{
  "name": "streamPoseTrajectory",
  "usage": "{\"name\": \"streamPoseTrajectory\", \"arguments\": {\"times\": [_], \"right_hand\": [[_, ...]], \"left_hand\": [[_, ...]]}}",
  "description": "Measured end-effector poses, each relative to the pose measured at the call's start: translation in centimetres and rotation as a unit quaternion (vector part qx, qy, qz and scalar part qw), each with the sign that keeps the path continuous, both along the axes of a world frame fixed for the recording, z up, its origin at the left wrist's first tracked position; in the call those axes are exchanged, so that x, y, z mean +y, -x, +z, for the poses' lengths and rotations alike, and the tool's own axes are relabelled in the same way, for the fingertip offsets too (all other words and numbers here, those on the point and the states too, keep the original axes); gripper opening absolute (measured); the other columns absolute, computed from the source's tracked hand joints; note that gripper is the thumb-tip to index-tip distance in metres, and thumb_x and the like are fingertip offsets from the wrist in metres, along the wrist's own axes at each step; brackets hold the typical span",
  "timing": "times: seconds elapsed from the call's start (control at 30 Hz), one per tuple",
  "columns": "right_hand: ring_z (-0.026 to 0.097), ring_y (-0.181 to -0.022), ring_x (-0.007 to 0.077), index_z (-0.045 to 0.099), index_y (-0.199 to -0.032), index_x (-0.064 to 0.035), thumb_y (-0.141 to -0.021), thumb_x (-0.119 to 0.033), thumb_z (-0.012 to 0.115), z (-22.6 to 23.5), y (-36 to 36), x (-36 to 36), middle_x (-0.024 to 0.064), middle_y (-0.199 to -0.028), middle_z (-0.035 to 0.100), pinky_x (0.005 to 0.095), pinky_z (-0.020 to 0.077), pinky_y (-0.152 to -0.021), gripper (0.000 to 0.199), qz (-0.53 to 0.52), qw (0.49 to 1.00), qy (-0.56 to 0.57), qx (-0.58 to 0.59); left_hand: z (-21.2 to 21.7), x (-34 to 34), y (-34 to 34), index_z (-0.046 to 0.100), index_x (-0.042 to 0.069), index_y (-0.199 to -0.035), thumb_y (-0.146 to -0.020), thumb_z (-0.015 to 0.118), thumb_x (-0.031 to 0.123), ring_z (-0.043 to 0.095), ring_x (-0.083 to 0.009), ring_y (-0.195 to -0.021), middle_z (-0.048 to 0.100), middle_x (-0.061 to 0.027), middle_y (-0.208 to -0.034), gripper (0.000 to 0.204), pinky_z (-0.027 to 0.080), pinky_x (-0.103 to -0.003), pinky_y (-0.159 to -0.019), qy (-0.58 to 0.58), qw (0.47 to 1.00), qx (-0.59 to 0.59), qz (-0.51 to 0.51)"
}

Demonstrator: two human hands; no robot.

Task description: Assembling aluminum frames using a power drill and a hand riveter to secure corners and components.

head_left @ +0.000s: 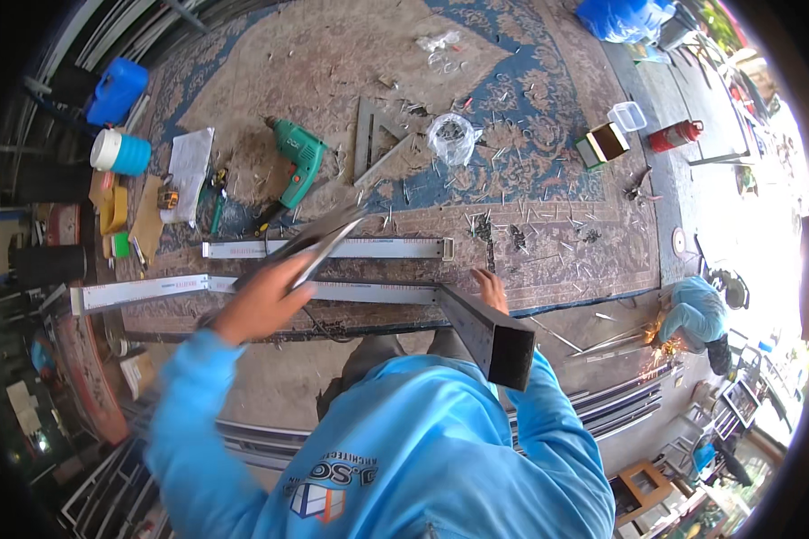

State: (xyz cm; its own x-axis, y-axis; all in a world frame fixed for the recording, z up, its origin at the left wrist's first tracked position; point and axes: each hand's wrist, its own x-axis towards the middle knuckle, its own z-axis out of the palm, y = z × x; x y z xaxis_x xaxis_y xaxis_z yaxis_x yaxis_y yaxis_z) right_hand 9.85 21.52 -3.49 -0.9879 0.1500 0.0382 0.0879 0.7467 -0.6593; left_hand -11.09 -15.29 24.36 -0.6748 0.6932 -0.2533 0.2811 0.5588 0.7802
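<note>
My left hand (pixel 265 301) is closed around a long, shiny metal piece (pixel 333 238), smeared by motion, so its exact kind is unclear. It hangs over two film-covered metal profiles on the rug: a separate far profile (pixel 386 249) and a near profile (pixel 368 293). At the near one's right end, a dark hollow box-section length (pixel 485 337) rises toward me at an angle. Beside that length, on its far side, is my right hand (pixel 492 289), fingers stretched and apart; part of it is hidden. Left of my left hand, another white-filmed length (pixel 144 292) continues the near profile.
A green power drill (pixel 298 162), a metal set square (pixel 368 139) and a plastic bag of small parts (pixel 452 139) lie beyond. Loose fasteners litter the rug (pixel 548 117). At right, a crouching person (pixel 697 314) works amid sparks. A red flask (pixel 676 135) stands far right.
</note>
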Motion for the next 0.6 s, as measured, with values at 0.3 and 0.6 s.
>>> {"name": "streamPoseTrajectory", "arguments": {"times": [0.3, 0.6], "right_hand": [[0.062, -0.067, 0.023, 0.061, -0.09, -0.0038, -0.081, -0.005, 0.076, 6.3, -17.9, -3.3, 0.0099, -0.072, 0.064, 0.0357, 0.0508, -0.066, 0.018, -0.283, 0.957, 0.019, -0.061], [0.052, -0.075, 0.0102, 0.057, -0.1, -0.0028, -0.095, -0.014, 0.07, 10.3, -32.6, -22.4, 0.0023, -0.082, 0.058, 0.0273, 0.0474, -0.068, 0.018, -0.603, 0.785, 0.1, -0.103]], "left_hand": [[-19.7, 27.5, 4.5, 0.064, 0.007, -0.122, -0.085, 0.07, 0.021, 0.065, -0.0395, -0.1, 0.067, -0.0202, -0.102, 0.04, 0.051, -0.05, -0.086, -0.078, 0.981, 0.149, -0.101], [-23.6, 3.4, 18.2, 0.019, -0.002, -0.155, -0.068, 0.089, 0.034, 0.047, -0.0462, -0.13, 0.043, -0.0326, -0.144, 0.118, 0.034, -0.051, -0.114, 0.18, 0.906, 0.223, 0.312]]}}
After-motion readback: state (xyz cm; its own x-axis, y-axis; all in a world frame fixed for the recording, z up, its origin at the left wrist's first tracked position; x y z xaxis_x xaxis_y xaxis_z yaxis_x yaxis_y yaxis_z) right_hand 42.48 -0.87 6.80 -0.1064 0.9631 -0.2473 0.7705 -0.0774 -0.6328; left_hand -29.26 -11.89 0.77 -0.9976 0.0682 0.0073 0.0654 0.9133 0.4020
